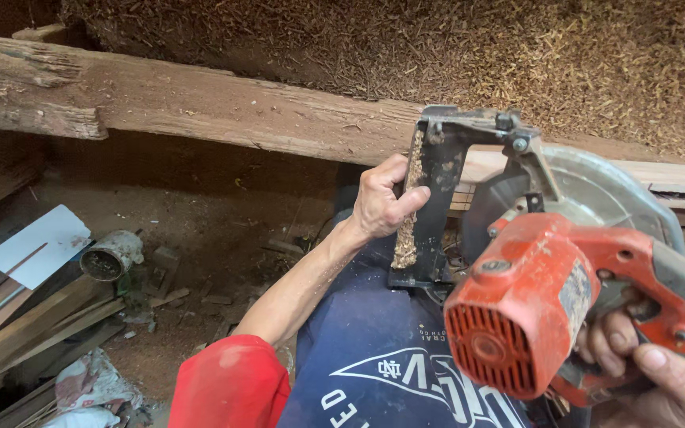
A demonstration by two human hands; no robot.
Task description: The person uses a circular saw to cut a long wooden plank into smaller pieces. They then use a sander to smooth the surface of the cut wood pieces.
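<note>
I hold a red circular saw [533,309] up in front of me, tilted on its side. My right hand [652,361] is wrapped around its red and grey handle at the lower right. My left hand [380,202] grips the edge of the saw's black metal base plate [438,198], which is caked with sawdust. The silver blade guard [596,190] shows behind the motor housing. My arm has a red sleeve [231,384].
A long weathered wooden beam [200,99] runs across behind the saw, with a heap of sawdust [517,55] beyond it. At the lower left lie wooden slats [25,329], a white sheet [41,242], a metal can [111,255] and crumpled cloth [89,384].
</note>
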